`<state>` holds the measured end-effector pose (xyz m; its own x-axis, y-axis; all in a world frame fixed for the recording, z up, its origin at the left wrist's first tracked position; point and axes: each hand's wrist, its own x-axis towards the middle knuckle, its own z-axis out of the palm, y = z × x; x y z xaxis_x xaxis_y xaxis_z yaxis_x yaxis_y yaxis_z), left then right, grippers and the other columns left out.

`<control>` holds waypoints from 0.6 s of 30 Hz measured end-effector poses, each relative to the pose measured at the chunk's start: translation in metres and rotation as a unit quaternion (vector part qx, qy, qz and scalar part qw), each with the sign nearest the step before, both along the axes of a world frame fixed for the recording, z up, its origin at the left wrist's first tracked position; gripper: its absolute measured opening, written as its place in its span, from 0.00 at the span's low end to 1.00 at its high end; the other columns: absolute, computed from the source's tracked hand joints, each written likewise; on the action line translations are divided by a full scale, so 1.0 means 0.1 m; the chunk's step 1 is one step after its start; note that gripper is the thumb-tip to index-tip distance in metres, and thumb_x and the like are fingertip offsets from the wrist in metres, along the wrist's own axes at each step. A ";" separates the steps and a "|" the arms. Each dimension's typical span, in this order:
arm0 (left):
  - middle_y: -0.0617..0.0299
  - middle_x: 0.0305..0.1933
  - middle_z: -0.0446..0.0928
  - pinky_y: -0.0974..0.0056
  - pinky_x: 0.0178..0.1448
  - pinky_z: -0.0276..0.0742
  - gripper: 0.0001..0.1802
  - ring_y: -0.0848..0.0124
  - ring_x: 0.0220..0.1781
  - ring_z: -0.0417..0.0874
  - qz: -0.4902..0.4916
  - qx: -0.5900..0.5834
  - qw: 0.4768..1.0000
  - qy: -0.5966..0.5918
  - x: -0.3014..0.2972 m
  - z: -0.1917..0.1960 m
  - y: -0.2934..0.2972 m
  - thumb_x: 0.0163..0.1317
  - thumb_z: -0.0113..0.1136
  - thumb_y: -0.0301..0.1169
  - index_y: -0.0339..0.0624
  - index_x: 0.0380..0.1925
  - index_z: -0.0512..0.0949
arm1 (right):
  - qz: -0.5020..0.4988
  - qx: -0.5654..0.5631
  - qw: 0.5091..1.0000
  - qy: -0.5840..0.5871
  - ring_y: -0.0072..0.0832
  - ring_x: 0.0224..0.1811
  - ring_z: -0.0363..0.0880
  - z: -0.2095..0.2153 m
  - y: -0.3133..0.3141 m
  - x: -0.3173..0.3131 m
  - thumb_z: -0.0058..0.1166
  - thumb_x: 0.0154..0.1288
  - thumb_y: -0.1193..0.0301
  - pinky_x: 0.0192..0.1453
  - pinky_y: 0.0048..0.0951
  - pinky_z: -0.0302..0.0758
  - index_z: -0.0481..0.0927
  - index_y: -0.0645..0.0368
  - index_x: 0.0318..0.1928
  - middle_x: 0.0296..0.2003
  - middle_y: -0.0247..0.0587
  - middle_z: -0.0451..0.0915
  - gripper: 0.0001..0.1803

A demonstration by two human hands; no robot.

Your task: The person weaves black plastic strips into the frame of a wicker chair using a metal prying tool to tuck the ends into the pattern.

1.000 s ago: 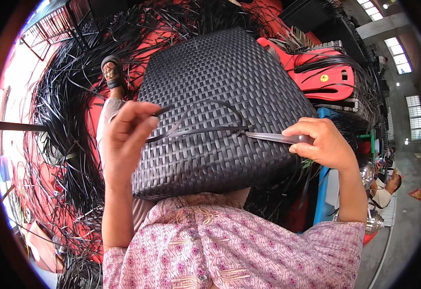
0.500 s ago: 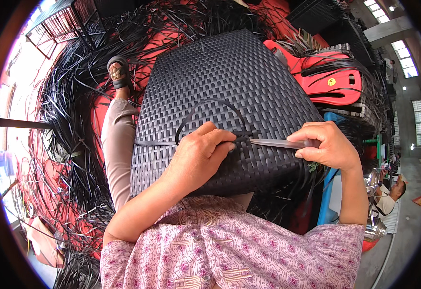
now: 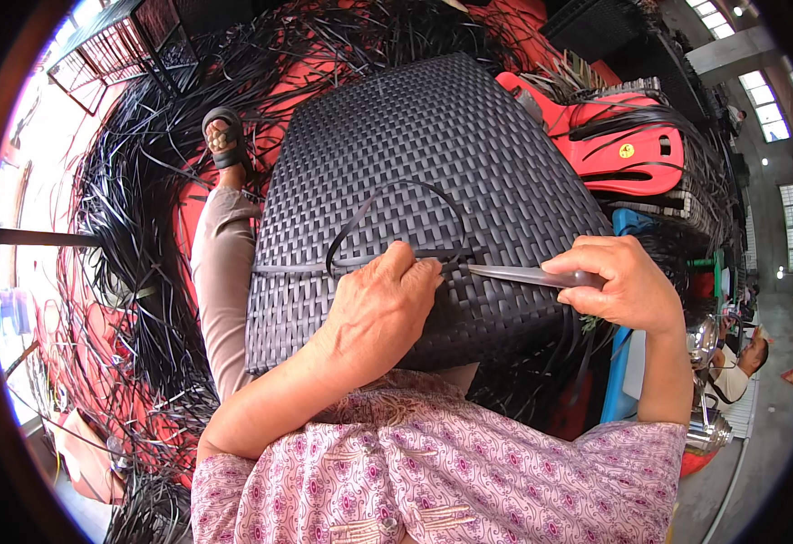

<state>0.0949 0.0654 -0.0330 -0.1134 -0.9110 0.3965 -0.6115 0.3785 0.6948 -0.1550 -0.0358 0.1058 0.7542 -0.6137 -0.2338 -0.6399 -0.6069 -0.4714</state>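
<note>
Two hands are working on the black woven panel [image 3: 433, 199] lying across my lap; my left hand [image 3: 383, 313] is pinching the loose black strip [image 3: 360, 218], looping up-left; my right hand [image 3: 618, 286], clenched around the metal tool [image 3: 514, 274], is pointing its tip leftward at that pinch.

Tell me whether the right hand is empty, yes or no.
No: the right hand grips a slim metal tool whose tip points into the black woven panel.

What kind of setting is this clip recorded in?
Most likely a wicker-furniture weaving workshop. A large black woven panel rests on the person's lap, heaps of loose black plastic strips cover the floor, and tall windows of a hall show at right, where another person sits.
</note>
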 end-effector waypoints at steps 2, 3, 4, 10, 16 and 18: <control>0.56 0.31 0.71 0.55 0.31 0.76 0.09 0.56 0.27 0.78 -0.005 0.012 1.000 0.011 0.00 0.03 0.02 0.60 0.63 0.24 0.39 0.41 0.80 | 0.007 -0.006 1.000 -0.004 0.33 0.27 0.79 0.00 0.00 0.00 0.67 0.46 0.77 0.30 0.31 0.73 0.85 0.61 0.42 0.27 0.40 0.80 0.18; 0.56 0.30 0.72 0.55 0.31 0.76 0.08 0.56 0.28 0.78 -0.007 0.017 1.000 0.017 0.01 0.05 0.02 0.61 0.63 0.24 0.38 0.40 0.80 | 0.006 -0.005 1.000 -0.006 0.33 0.27 0.79 -0.01 0.00 -0.01 0.67 0.46 0.77 0.30 0.31 0.74 0.85 0.61 0.42 0.27 0.40 0.80 0.18; 0.56 0.30 0.72 0.55 0.31 0.76 0.07 0.56 0.28 0.78 -0.009 0.022 0.999 0.024 0.01 0.07 0.02 0.61 0.63 0.24 0.38 0.40 0.80 | 0.004 -0.005 1.000 -0.008 0.33 0.27 0.79 -0.01 0.00 -0.02 0.67 0.46 0.77 0.30 0.31 0.74 0.86 0.61 0.42 0.27 0.40 0.80 0.18; 0.53 0.29 0.76 0.57 0.37 0.77 0.05 0.55 0.33 0.81 -0.006 0.092 0.989 0.119 0.02 0.01 -0.07 0.61 0.63 0.26 0.35 0.36 0.82 | 0.004 -0.001 1.000 -0.003 0.33 0.27 0.79 0.01 0.01 -0.02 0.67 0.46 0.77 0.30 0.31 0.74 0.86 0.61 0.43 0.27 0.40 0.80 0.18; 0.53 0.29 0.77 0.56 0.42 0.77 0.08 0.54 0.36 0.82 -0.026 0.129 0.982 0.137 0.07 -0.01 -0.08 0.63 0.62 0.29 0.35 0.36 0.83 | 0.002 -0.004 1.000 0.000 0.32 0.27 0.80 0.01 0.01 -0.03 0.67 0.46 0.78 0.29 0.30 0.74 0.86 0.61 0.43 0.27 0.40 0.81 0.18; 0.53 0.31 0.77 0.56 0.42 0.77 0.08 0.53 0.37 0.82 -0.037 0.130 0.984 0.114 0.09 0.06 -0.09 0.62 0.62 0.29 0.36 0.36 0.83 | -0.006 0.003 1.000 0.011 0.34 0.28 0.80 0.03 0.01 -0.02 0.66 0.48 0.77 0.31 0.32 0.75 0.85 0.61 0.42 0.28 0.41 0.81 0.17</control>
